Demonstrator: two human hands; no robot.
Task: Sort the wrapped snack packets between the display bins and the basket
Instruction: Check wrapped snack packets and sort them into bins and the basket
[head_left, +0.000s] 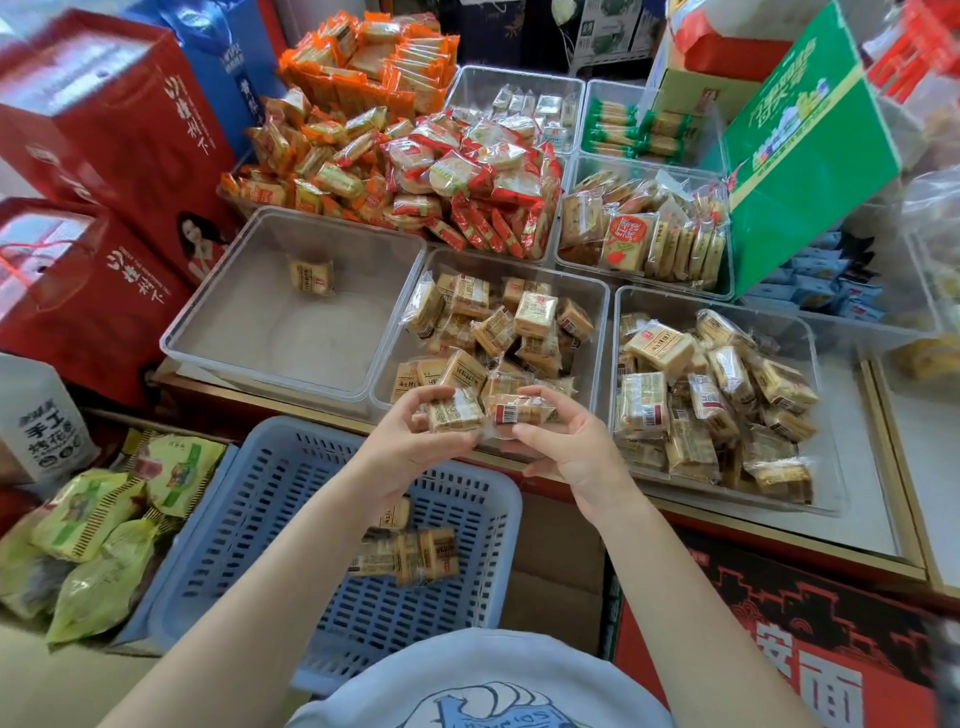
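Note:
My left hand (415, 441) grips a clear-wrapped tan snack packet (454, 413) over the near rim of the middle display bin (602, 312). Beside it my right hand (566, 441) pinches a second packet (519, 410) with a red barcode label. The two packets touch each other. The middle bin holds several similar packets. The left bin (208, 291) holds one packet (310, 278). The right bin (831, 467) is piled with several packets. Below my hands, a blue slotted basket (291, 488) contains a few packets (410, 556), partly hidden by my left forearm.
More bins of orange, red and green wrapped snacks (467, 171) fill the back of the counter. Red gift boxes (104, 156) stand at the left, a green carton (800, 150) at the right. Green bags (98, 525) lie on the floor left of the basket.

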